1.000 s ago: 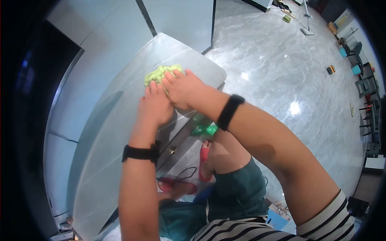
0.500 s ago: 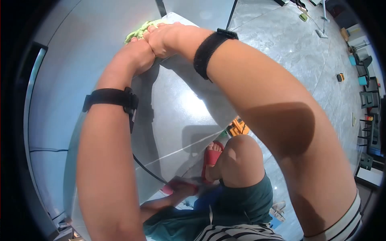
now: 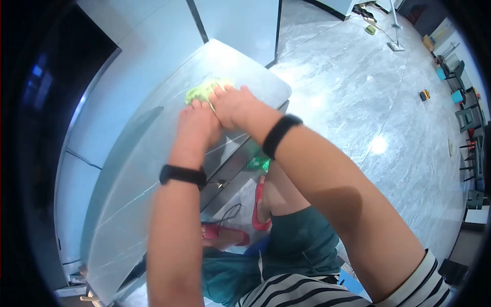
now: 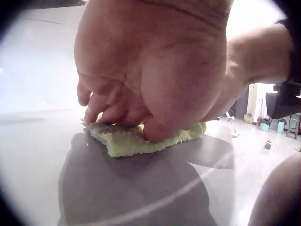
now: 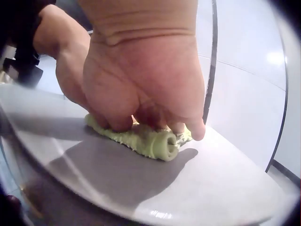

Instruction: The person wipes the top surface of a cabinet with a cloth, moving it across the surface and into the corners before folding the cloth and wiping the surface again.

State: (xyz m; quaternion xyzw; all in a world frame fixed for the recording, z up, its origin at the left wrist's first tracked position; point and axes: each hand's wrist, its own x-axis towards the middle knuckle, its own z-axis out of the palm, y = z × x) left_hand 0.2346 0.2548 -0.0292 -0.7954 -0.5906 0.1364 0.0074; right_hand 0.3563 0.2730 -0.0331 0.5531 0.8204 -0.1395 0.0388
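Beneath the fingers of both hands, a light green cloth [image 3: 198, 93] is pressed against a grey tabletop [image 3: 130, 169]. By the left hand [image 3: 197, 123] the near left part of the cloth is covered, and by the right hand [image 3: 236, 106] the near right part; the far edge is left showing just beyond the fingertips. The two hands are set side by side, with the right hand touching the left.

Neither hand is closed into a fist: the fingers of each are laid forward over the cloth, and it is pushed down from above rather than wrapped. Both palms are raised off the surface, as is seen from the wrist views. Under the left hand, the cloth's near edge is seen thick and folded, with the thumb rested on it. Under the right hand, that edge is seen rolled into a tube, its round end exposed below the fingers.

A dark shadow is cast on the tabletop just in front of each palm. Behind the hands, a black strap is worn on each wrist. Below the right hand, beside the table's side, a green object [image 3: 257, 163] can be made out near the person's knee, and lower down, red slippers [image 3: 262, 207] are worn. Well apart from the right hand, across the floor, a mop [image 3: 396, 46] is seen.
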